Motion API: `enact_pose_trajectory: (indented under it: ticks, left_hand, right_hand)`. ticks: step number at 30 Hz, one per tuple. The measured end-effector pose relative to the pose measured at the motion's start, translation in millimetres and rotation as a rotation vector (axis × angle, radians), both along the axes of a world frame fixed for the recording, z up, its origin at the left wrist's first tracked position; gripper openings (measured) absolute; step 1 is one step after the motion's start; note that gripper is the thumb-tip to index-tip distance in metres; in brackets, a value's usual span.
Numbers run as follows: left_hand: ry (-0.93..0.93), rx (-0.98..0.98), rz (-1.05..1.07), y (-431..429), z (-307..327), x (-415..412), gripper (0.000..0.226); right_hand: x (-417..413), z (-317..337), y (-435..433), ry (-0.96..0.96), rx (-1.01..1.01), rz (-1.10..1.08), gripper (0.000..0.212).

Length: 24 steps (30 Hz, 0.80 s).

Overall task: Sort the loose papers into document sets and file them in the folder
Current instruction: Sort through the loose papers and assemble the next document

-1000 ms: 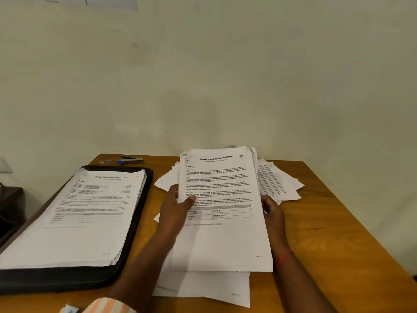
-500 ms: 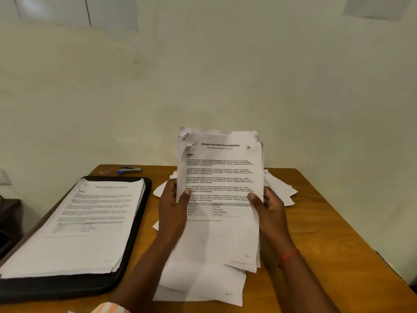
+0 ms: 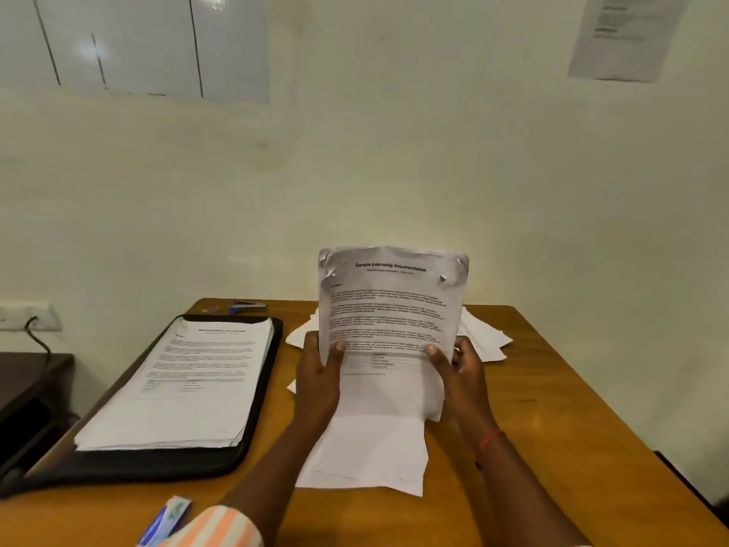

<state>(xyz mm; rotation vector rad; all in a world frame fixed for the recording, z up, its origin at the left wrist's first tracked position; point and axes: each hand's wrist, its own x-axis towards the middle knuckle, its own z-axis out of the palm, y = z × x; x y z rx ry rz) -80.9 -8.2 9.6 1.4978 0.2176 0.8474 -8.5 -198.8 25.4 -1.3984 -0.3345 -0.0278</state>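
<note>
Now both my left hand [image 3: 320, 379] and right hand [image 3: 461, 372] grip a document set [image 3: 388, 329] upright above the loose papers [image 3: 367, 452], probably squaring it before filing into the folder [image 3: 252, 408] on my left.

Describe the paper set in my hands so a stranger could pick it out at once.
Start at the wooden table against the pale wall. Above the loose papers at its middle, the left hand and right hand hold one paper set upright. Unlike the flat stack in the black folder, its top corners are crumpled.
</note>
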Motion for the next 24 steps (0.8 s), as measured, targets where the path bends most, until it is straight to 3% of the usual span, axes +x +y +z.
enact_pose_trajectory:
  ticks: [4,9,14,21,24]
  left_hand:
    - [0.049,-0.003,0.045,-8.1,-6.2,-8.6,0.036]
    - [-0.020,0.047,0.099,-12.8,9.3,-15.4,0.055]
    - [-0.080,0.008,0.138,-14.7,30.8,-15.0,0.046]
    - [-0.039,-0.033,0.061,-15.2,14.0,-6.3,0.039]
    - [-0.020,-0.069,0.030,-11.2,4.9,-4.6,0.045]
  right_hand:
    - [-7.1,-7.7,-5.2,-0.012,-0.038,0.007,0.035]
    - [-12.8,-2.5,-13.2,-0.077,-0.043,-0.017,0.033]
    - [-14.5,6.6,-13.9,-0.126,-0.054,-0.060,0.025]
    - [-15.4,1.1,-0.2,-0.087,-0.046,-0.046,0.050]
    - [-16.3,-4.0,2.3,-0.049,-0.024,-0.049,0.048]
